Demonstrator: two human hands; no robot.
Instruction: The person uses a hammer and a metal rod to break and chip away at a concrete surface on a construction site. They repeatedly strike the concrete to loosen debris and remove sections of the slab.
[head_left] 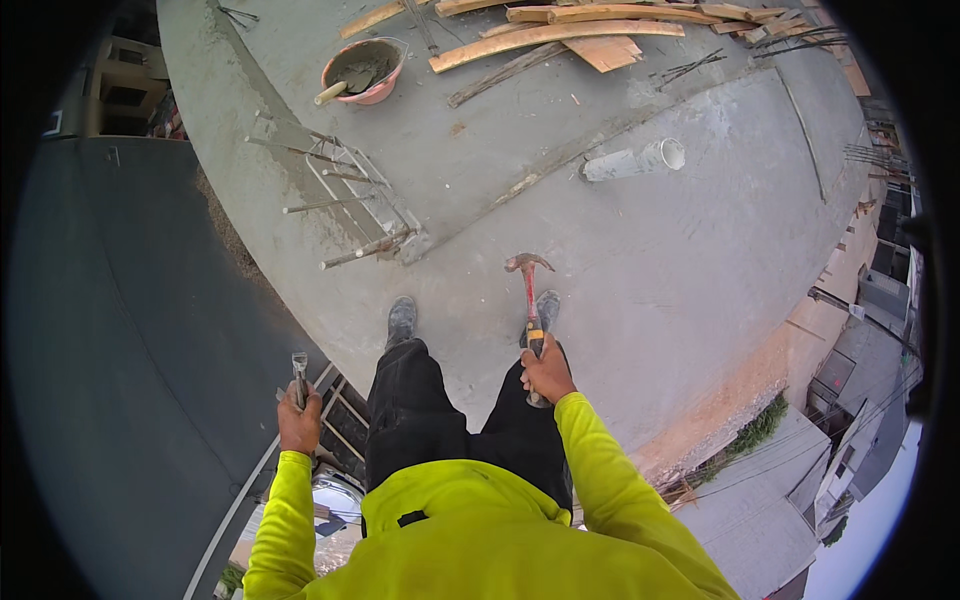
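My right hand [548, 372] is wrapped round the grip of a claw hammer [530, 290]. Its red shaft points away from me, and the claw head hangs over the concrete near my right boot [547, 309]. Off to the left, my left hand [300, 418] is closed round a short grey metal tool that looks like pliers [299, 368]; its blunt end sticks up past the fingers, and the rest is hidden in the palm. Below that hand the slab edge drops away. My left boot [402, 320] stands on the concrete floor [640, 270].
Upright rebar [375, 200] rises from the slab ahead left. A white pipe stub [630, 161] stands ahead right. Farther off are a bucket of mortar [372, 92] and a pile of wooden boards [560, 38]. At the left, the slab's curved edge overlooks a dark road [120, 330].
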